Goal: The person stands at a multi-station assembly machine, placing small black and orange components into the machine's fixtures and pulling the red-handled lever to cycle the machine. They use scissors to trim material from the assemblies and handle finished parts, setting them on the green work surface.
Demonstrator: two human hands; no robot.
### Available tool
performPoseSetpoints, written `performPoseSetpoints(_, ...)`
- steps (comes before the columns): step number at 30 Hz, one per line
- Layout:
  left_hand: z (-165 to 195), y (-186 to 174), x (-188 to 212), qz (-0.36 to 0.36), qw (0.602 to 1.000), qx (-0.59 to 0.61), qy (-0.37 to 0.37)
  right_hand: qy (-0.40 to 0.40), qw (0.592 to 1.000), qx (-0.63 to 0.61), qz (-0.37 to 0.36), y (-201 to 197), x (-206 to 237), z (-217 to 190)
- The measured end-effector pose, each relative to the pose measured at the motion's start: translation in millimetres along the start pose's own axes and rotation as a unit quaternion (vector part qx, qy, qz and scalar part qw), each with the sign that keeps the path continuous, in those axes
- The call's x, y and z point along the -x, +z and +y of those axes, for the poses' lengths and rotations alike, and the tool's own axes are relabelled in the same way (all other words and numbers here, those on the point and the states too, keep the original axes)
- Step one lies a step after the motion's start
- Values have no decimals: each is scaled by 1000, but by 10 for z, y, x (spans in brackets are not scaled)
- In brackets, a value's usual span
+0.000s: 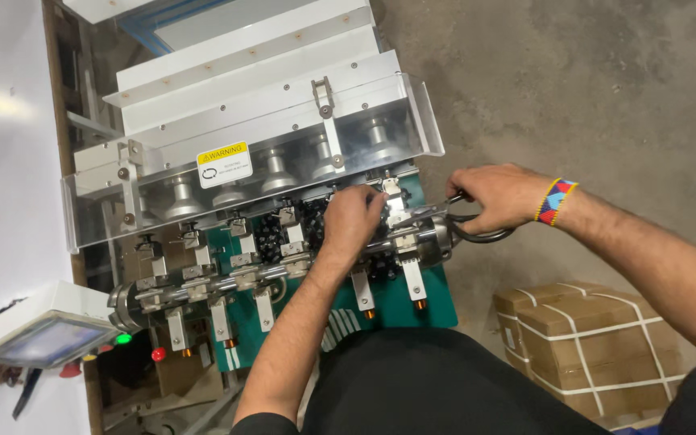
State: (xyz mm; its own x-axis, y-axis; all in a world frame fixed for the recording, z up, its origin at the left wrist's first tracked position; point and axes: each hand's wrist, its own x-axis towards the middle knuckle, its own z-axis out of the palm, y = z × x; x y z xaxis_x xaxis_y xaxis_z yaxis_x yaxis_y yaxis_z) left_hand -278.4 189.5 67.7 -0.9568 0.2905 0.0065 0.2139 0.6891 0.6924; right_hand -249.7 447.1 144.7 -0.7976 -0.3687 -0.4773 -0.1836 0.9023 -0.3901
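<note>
Head view: left hand (354, 216) pinching black strand (313, 219) at green machine (396, 298), right hand (489, 197) gripping scissors (453, 221); risking nicked fingertips (376, 201), blades closing so near.

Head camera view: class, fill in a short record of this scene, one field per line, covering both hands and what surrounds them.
Left hand: fingers curled on the black parts at the machine's white clamps
Right hand: grips black-handled scissors, blades toward the clamps
Machine: white housing, clear guard, green plate below
Wrist: bright woven band on the right
Floor: strapped cardboard boxes at lower right
Left edge: tilted control screen, red and green buttons
</note>
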Motion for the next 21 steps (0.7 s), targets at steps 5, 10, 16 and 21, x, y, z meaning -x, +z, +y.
performPoseSetpoints(5, 43, 193, 42, -38, 996, -13, -86, -85, 995, -48, -12, 129, -235, 109)
performPoseSetpoints(10, 157, 192, 165, 96, 995, 4, -33, -69, 998, -4, -9, 47, -123, -2)
performPoseSetpoints(16, 264, 294, 253, 200, 973, -33, 113, -129, 986, -33, -100, -121, 316, -230)
performPoseSetpoints(21, 243, 588, 238, 145, 984, -36, 97, -175, 972, -72, -142, -203, 607, -364)
